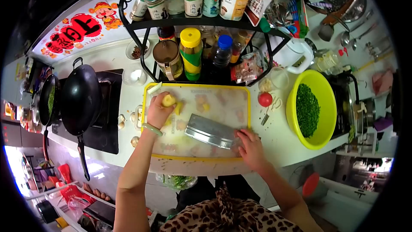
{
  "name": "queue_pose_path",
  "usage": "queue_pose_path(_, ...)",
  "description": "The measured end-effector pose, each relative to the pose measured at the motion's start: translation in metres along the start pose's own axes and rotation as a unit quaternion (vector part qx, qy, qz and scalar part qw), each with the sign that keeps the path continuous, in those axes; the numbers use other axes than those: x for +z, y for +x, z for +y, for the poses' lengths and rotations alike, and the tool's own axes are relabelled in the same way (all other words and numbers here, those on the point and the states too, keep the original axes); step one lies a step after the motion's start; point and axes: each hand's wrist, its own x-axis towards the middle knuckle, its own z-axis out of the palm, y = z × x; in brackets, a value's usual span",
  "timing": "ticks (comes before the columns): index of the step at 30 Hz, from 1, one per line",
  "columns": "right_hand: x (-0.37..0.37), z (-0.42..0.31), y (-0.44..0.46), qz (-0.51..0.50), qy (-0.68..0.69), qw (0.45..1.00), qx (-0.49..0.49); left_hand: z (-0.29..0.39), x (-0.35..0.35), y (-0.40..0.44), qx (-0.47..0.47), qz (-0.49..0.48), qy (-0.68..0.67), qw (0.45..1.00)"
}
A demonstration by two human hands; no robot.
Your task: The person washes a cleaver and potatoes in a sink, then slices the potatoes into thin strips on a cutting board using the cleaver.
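My left hand (pixel 159 111) is closed around a pale yellow piece of ginger (pixel 168 100) over the upper left of a yellow-rimmed cutting board (pixel 240 157). Smaller cut ginger pieces (pixel 178 108) lie beside its fingers, and another bit (pixel 206 107) sits farther right. A white length of scallion (pixel 154 88) rests at the board's top left corner. At the board's right edge, my right hand (pixel 251 146) has its fingers closed at the handle end of a wide cleaver (pixel 210 131). The blade lies nearly flat, pointing left; the handle is mostly hidden.
Left stands a black wok (pixel 81 99) on the stove (pixel 111 124). A yellow basin (pixel 330 116) of chopped greens (pixel 307 112) is at right, with a red round item (pixel 265 99) nearer the board. Garlic (pixel 121 122) lies left. Behind rises a black spice rack (pixel 206 21).
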Motion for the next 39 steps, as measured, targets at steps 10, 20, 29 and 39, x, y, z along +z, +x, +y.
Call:
queue_pose_path(10, 0.015, 0.008, 0.013, 0.052, -0.079, 0.995, -0.01, -0.012, -0.018, -0.005, -0.036, -0.049, -0.06, 0.996)
queue_pose_path(20, -0.018, 0.007, 0.022, -0.139, 0.019, 0.99, 0.011, 0.024, -0.018, -0.018, 0.281, -0.014, 0.334, 0.9)
queue_pose_path(29, -0.015, 0.01, -0.012, -0.272, 0.358, 0.869, 0.207, 0.012, 0.003, -0.017, 0.31, -0.063, 0.367, 0.875)
queue_pose_path(39, -0.038, -0.004, -0.032, -0.046, 0.215, 0.964, 0.151, 0.045, 0.062, -0.095, 0.139, 0.019, 0.131, 0.981)
